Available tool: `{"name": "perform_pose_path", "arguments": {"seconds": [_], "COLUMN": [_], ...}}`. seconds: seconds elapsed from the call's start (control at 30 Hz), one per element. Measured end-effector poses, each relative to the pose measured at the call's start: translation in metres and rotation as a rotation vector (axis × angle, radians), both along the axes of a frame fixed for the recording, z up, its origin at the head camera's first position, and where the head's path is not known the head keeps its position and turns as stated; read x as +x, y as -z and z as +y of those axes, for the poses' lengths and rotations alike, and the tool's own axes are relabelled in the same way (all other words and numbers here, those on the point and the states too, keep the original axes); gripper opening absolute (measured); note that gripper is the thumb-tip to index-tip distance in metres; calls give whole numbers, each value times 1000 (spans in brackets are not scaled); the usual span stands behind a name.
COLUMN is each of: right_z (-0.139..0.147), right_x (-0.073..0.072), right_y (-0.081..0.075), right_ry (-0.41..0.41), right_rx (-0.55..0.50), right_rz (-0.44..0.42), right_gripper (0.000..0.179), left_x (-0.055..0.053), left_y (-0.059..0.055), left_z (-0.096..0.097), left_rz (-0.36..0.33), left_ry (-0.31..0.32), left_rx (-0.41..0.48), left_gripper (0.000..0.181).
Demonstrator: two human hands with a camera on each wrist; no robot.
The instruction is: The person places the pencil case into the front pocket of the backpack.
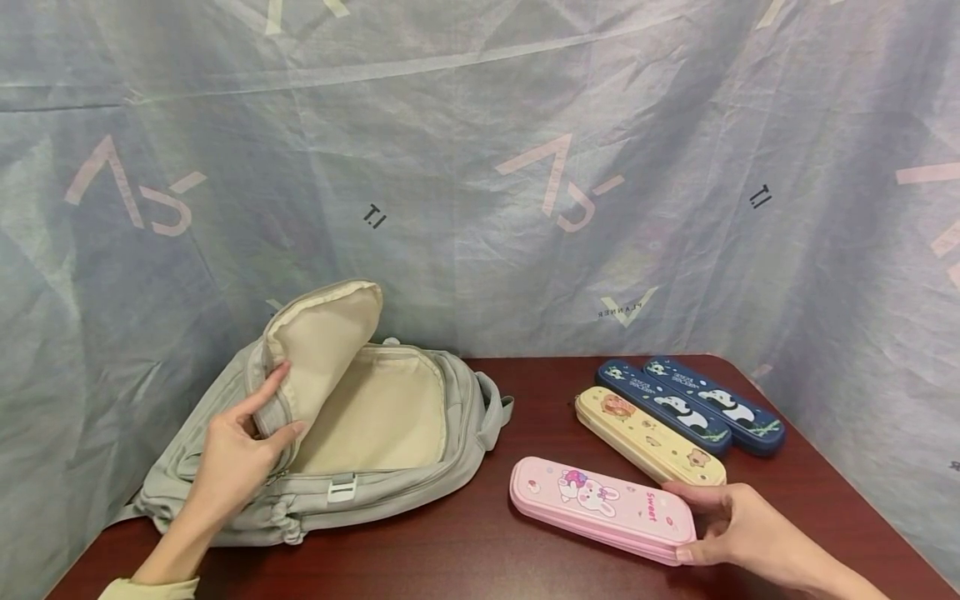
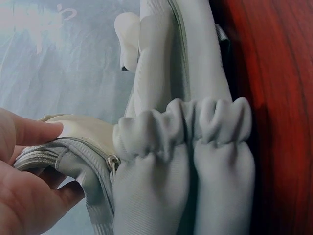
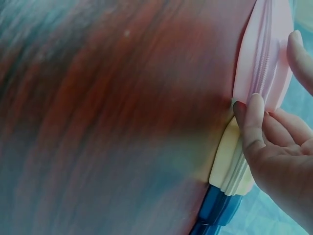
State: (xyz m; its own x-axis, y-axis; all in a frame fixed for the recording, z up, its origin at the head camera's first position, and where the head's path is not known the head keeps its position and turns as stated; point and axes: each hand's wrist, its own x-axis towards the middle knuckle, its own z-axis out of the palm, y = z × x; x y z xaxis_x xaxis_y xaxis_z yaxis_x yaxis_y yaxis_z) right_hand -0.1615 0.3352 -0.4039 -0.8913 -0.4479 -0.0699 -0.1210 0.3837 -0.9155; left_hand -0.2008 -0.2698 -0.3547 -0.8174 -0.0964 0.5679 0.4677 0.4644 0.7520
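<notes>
Two grips busy here: left grip [image 1: 236, 446] is pinching the edge of the raised flap [image 1: 326, 350] on the grey backpack [image 1: 397, 493]. Right grip [image 1: 738, 529] is spread just enough to pinch the end of the pink case [image 1: 592, 504], right of the backpack. Farther right of it: yellow case [image 1: 648, 437], two navy panda cases [image 1: 675, 408].
</notes>
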Motion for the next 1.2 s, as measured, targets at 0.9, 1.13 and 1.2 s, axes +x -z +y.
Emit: {"name": "perform_pose_path", "arguments": {"seconds": [0.9, 1.13, 1.2], "right_z": [-6, -8, -8], "right_x": [0, 1, 1], "right_y": [8, 8, 6], "right_ry": [2, 44, 52], "right_rx": [-18, 44, 57], "right_rz": [49, 79, 79], "right_gripper": [87, 87, 84], "left_x": [2, 2, 3], "left_y": [-2, -1, -1], "left_z": [-2, -2, -2], "left_rz": [-66, -68, -65], "left_ry": [37, 35, 31], "left_rx": [183, 193, 183], "left_gripper": [81, 81, 81]}}
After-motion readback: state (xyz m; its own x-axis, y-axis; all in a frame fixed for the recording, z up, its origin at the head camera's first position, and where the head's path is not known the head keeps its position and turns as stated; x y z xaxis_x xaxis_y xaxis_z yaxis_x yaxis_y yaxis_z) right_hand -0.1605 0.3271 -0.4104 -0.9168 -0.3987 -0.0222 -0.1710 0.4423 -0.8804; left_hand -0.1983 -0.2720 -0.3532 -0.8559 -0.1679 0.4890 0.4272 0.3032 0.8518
